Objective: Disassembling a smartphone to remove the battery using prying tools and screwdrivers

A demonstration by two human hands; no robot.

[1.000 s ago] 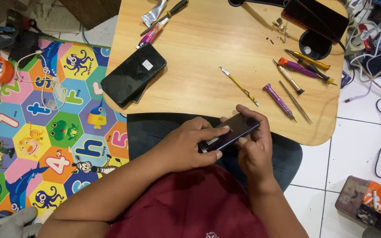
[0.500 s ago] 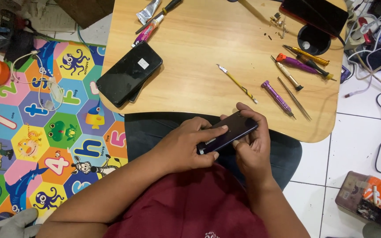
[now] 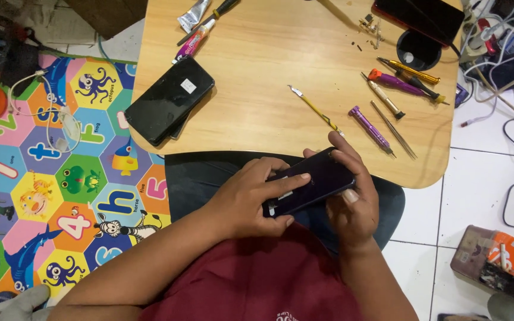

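1. A dark smartphone (image 3: 310,181) is held over the lap, just off the near edge of the wooden table (image 3: 257,113), tilted with its right end raised.
2. The left hand (image 3: 251,196) is clamped on the phone's left end, with fingers laid across its dark face and the thumb beneath.
3. The right hand (image 3: 352,199) is closed around the phone's right end, fingers curled over the far side and the thumb pressed on the near side.
4. Both hands are kept together on the phone, touching nothing else.
5. A second dark phone (image 3: 171,107) with a small white sticker is seen at the table's left edge, partly overhanging it.
6. A yellow-handled blade tool (image 3: 313,109) lies near the table's middle, just beyond the right hand.
7. A purple screwdriver (image 3: 371,129) and thin metal tweezers (image 3: 394,129) are laid near the right near corner.
8. More screwdrivers, among them an orange-capped one (image 3: 397,82) and a gold one (image 3: 408,70), are placed toward the right edge.
9. A round black lid (image 3: 419,50) and a dark flat device (image 3: 420,16) are found at the far right corner.
10. Glue tubes (image 3: 194,37) are seen at the far left edge.
11. A colourful puzzle mat (image 3: 49,178) is spread on the floor to the left.
12. A tangle of cables (image 3: 501,53) is seen on the white tiles to the right.
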